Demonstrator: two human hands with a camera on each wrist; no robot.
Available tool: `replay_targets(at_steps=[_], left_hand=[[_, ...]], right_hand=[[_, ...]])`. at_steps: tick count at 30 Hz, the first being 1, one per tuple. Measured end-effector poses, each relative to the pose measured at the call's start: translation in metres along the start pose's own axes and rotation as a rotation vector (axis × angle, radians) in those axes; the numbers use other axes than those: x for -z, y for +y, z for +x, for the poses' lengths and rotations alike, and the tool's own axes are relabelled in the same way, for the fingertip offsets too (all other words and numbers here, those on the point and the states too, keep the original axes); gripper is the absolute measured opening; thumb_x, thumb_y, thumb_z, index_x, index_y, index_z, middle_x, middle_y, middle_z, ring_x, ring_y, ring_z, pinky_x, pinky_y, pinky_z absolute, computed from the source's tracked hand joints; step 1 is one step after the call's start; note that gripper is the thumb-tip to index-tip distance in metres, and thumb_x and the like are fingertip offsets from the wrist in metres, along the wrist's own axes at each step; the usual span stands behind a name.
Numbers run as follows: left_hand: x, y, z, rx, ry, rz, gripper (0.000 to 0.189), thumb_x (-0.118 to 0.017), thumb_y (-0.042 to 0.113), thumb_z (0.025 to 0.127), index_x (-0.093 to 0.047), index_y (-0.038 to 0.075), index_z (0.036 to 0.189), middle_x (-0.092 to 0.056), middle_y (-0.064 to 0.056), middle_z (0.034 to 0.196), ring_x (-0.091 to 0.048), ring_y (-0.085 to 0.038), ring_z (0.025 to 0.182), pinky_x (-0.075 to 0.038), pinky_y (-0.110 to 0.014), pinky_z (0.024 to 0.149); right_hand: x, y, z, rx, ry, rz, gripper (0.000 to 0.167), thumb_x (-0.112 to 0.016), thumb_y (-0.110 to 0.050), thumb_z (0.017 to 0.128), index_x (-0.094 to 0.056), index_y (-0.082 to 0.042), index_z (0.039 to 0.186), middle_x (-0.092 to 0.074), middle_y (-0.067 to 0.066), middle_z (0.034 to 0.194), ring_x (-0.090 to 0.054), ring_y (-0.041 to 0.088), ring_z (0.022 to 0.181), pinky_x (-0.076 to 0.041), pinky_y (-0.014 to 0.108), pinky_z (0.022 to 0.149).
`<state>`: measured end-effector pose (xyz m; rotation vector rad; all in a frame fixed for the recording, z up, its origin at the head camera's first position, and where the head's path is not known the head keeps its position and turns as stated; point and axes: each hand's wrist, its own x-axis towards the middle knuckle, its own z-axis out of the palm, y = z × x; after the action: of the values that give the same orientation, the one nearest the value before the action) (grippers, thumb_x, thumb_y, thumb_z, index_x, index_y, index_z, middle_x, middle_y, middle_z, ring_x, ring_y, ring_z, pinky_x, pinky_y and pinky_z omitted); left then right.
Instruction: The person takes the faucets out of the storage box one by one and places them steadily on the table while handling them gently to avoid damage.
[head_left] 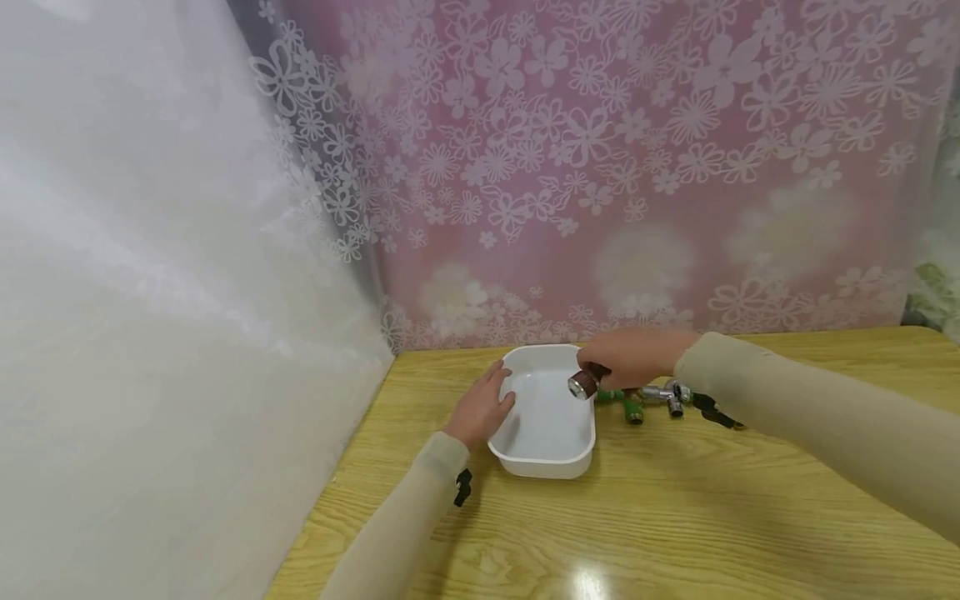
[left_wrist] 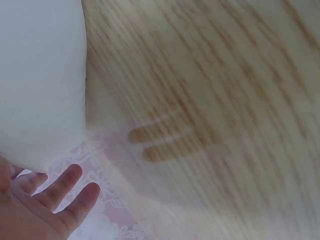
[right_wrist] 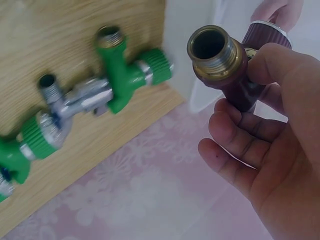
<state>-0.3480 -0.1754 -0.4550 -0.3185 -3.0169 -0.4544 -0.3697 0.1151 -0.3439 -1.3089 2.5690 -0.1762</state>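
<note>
A white rectangular basin (head_left: 546, 469) stands on the wooden table. My left hand (head_left: 480, 408) rests along its left rim with the fingers loosely extended; in the left wrist view those fingers (left_wrist: 60, 187) lie beside the basin's outer wall (left_wrist: 42, 75). Over the basin's right side, my right hand (head_left: 637, 357) holds a dark maroon angle valve (head_left: 583, 385) between thumb and fingers. The right wrist view shows this valve's brass threaded mouth (right_wrist: 212, 50) pointing toward the camera and its ribbed knob behind.
Right of the basin, a green angle valve (right_wrist: 117, 75) and a chrome valve (right_wrist: 90, 95) with a green knob lie on the table, with another green valve (right_wrist: 12, 160) past them. A pink flowered curtain (head_left: 525, 208) hangs behind; white sheeting (head_left: 150, 292) covers the left side.
</note>
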Motion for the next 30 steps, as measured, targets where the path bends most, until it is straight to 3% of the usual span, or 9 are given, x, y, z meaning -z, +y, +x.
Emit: replay_targets(at_steps=[12, 30], left_hand=[[0.000, 0.001, 0.001, -0.002, -0.004, -0.001, 0.051, -0.043, 0.039, 0.107, -0.044, 0.013, 0.151, -0.024, -0.004, 0.168, -0.035, -0.025, 0.149, -0.037, -0.046, 0.118], [0.001, 0.002, 0.000, 0.000, -0.012, 0.002, 0.051, -0.044, 0.039, 0.107, -0.043, 0.013, 0.151, -0.023, -0.004, 0.168, -0.037, -0.027, 0.148, -0.038, -0.047, 0.117]], right_hand=[[-0.002, 0.040, -0.044, -0.076, 0.065, -0.028, 0.008, -0.065, -0.016, 0.096, -0.061, -0.022, 0.097, -0.055, -0.008, 0.080, -0.048, 0.010, 0.068, -0.038, 0.028, 0.058], [-0.019, 0.091, -0.102, -0.172, 0.135, -0.013, 0.017, -0.071, -0.021, 0.094, -0.063, -0.017, 0.109, -0.058, -0.008, 0.089, -0.049, 0.007, 0.070, -0.040, 0.028, 0.059]])
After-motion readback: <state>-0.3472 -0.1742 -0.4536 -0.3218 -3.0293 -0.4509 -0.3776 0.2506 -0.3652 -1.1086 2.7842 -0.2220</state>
